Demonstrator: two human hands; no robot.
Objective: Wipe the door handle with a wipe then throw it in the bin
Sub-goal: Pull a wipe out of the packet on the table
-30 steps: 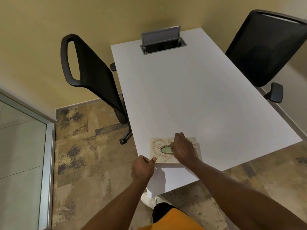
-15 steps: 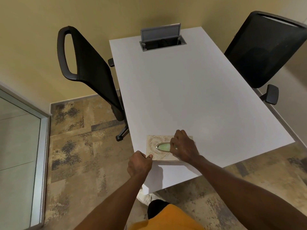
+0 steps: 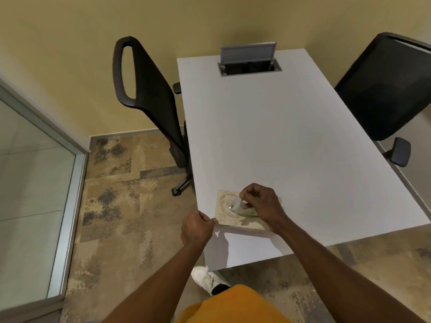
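We see a big white bench (image 3: 291,148) that fills the middle of the room. A black chair (image 3: 149,94) stands at its left side, and another black chair (image 3: 384,89) stands at its right side. At the far end of the bench a grey flap (image 3: 247,52) stands up over a dark slot. The floor (image 3: 121,206) is a brown and tan carpet with dark spots. A glass wall with a grey frame (image 3: 35,194) is on the far left.

Near the close edge of the bench lies a flat tan wipe box (image 3: 229,215) with swirls on it. Our left hand (image 3: 197,229) is curled up tight, and its fingers pinch the near left corner of the box. Our right hand (image 3: 262,203) rests over the hole in the top of the box. Its fingers are pressed together on a small white wipe (image 3: 238,203), which sticks up out of the box. The wipe is just above the hole, at the left side of our right hand.
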